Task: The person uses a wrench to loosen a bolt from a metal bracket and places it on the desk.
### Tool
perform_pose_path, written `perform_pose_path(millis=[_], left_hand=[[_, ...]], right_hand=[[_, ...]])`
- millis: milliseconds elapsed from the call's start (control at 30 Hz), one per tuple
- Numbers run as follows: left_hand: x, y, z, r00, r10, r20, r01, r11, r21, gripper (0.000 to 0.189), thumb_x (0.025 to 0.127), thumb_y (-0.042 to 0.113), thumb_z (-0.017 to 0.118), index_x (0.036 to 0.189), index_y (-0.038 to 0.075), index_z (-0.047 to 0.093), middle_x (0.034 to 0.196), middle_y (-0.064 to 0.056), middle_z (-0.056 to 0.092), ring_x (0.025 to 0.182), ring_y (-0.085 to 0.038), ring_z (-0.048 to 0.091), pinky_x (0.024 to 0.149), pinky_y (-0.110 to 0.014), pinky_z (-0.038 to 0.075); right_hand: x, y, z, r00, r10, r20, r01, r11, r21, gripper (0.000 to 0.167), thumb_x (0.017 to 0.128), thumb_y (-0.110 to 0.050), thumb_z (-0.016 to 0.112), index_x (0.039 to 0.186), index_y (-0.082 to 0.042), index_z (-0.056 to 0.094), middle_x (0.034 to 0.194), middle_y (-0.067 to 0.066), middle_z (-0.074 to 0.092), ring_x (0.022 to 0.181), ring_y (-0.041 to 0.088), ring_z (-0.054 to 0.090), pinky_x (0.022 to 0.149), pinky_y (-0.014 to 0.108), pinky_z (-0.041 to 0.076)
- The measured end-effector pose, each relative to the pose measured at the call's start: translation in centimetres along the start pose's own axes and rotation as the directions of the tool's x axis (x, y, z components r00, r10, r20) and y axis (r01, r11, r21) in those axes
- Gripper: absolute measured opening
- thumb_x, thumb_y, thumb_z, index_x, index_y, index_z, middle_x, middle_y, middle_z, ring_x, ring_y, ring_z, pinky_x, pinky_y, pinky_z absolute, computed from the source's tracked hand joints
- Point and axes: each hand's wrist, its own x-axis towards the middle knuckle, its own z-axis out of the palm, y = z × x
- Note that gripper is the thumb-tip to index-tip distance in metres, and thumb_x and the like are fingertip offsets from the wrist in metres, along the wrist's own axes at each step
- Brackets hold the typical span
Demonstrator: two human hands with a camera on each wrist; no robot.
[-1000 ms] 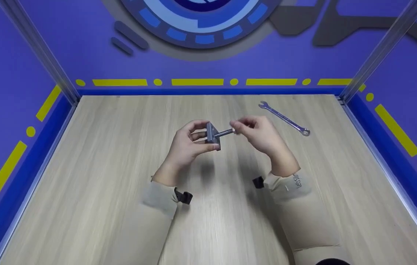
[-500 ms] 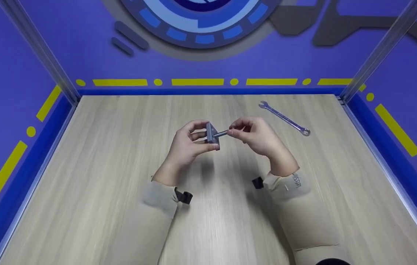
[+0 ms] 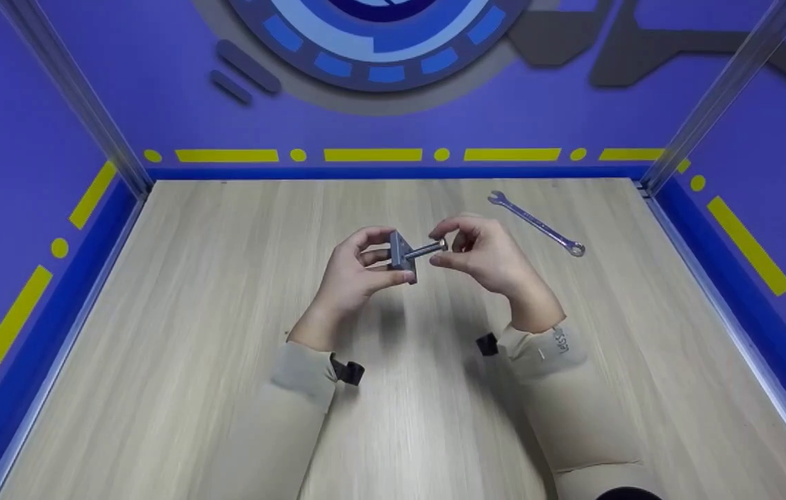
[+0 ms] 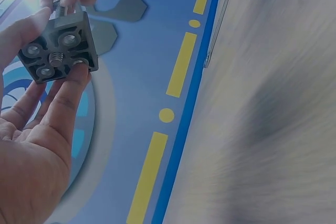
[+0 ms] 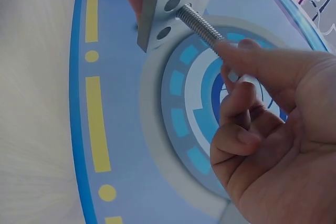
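My left hand (image 3: pixel 350 267) grips a square grey metal plate (image 3: pixel 400 253) by its edges, thumb below and fingers above, over the table. A threaded bolt (image 3: pixel 426 250) sticks out of the plate's middle toward the right. In the left wrist view, the bolt's tip (image 4: pixel 55 59) shows in the plate's centre, with round holes near the corners. My right hand (image 3: pixel 490 253) is at the bolt's head, thumb and index finger spread to either side with a gap. In the right wrist view, the thumb (image 5: pixel 244 59) overlaps the bolt's outer end and hides the head.
A combination wrench (image 3: pixel 537 222) lies on the wooden table (image 3: pixel 226 312), beyond and right of my right hand. Blue printed panels (image 3: pixel 379 128) stand behind and at both sides, with metal posts (image 3: pixel 726 90) at the corners.
My right thumb and index finger pinched the bolt half a second ago and are now spread apart, baring its head. My left hand keeps the plate in the same place.
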Motion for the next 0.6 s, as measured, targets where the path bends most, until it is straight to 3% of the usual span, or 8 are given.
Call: perform_pose_path(millis=[67, 167, 233, 367, 600], left_hand=[[-0.06, 0.05, 0.08, 1.000, 0.002, -0.001, -0.002, 1.000, 0.000, 0.078, 0.085, -0.006, 0.096, 0.154, 0.003, 0.061, 0.151, -0.018, 0.065, 0.133, -0.031, 0.076, 0.103, -0.034, 0.067], [-0.13, 0.05, 0.22, 1.000, 0.004, 0.001, -0.004, 1.000, 0.012, 0.080, 0.084, -0.004, 0.097, 0.155, 0.004, 0.061, 0.152, -0.017, 0.065, 0.133, -0.031, 0.076, 0.104, -0.035, 0.067], [-0.14, 0.04, 0.28, 1.000, 0.009, 0.004, -0.009, 1.000, 0.024, 0.080, 0.084, -0.004, 0.097, 0.154, 0.004, 0.061, 0.151, -0.016, 0.065, 0.133, -0.031, 0.077, 0.105, -0.035, 0.066], [-0.06, -0.03, 0.29, 1.000, 0.015, 0.010, -0.015, 0.999, 0.039, 0.082, 0.083, -0.002, 0.098, 0.155, 0.003, 0.060, 0.151, -0.016, 0.065, 0.134, -0.031, 0.077, 0.106, -0.036, 0.066], [-0.06, -0.11, 0.14, 1.000, 0.009, 0.014, -0.009, 1.000, 0.004, 0.080, 0.083, -0.005, 0.097, 0.154, 0.003, 0.061, 0.151, -0.017, 0.065, 0.135, -0.039, 0.075, 0.104, -0.036, 0.067]], right_hand=[[0.04, 0.00, -0.05, 0.996, 0.088, 0.002, -0.087, 0.996, -0.009, 0.021, 0.105, -0.028, 0.083, 0.114, -0.009, 0.084, 0.095, 0.002, 0.073, 0.075, 0.016, 0.058, 0.064, 0.025, 0.047], [0.09, 0.08, -0.04, 0.977, 0.213, 0.018, -0.213, 0.977, -0.018, 0.050, 0.112, -0.055, 0.068, 0.095, -0.010, 0.083, 0.077, -0.004, 0.070, 0.066, 0.015, 0.057, 0.062, 0.027, 0.047], [0.10, 0.16, -0.06, 0.967, 0.253, 0.038, -0.252, 0.967, -0.025, 0.062, 0.112, -0.062, 0.063, 0.080, -0.010, 0.078, 0.064, -0.006, 0.062, 0.060, 0.014, 0.052, 0.060, 0.028, 0.043], [0.10, 0.11, -0.21, 0.965, 0.249, 0.081, -0.246, 0.968, -0.036, 0.063, 0.113, -0.059, 0.063, 0.076, -0.009, 0.075, 0.062, -0.007, 0.057, 0.060, 0.013, 0.050, 0.059, 0.028, 0.041], [-0.04, -0.02, -0.71, 0.988, 0.131, 0.082, -0.126, 0.990, -0.057, 0.026, 0.109, -0.031, 0.076, 0.103, -0.008, 0.085, 0.083, -0.001, 0.071, 0.070, 0.013, 0.055, 0.062, 0.024, 0.044]])
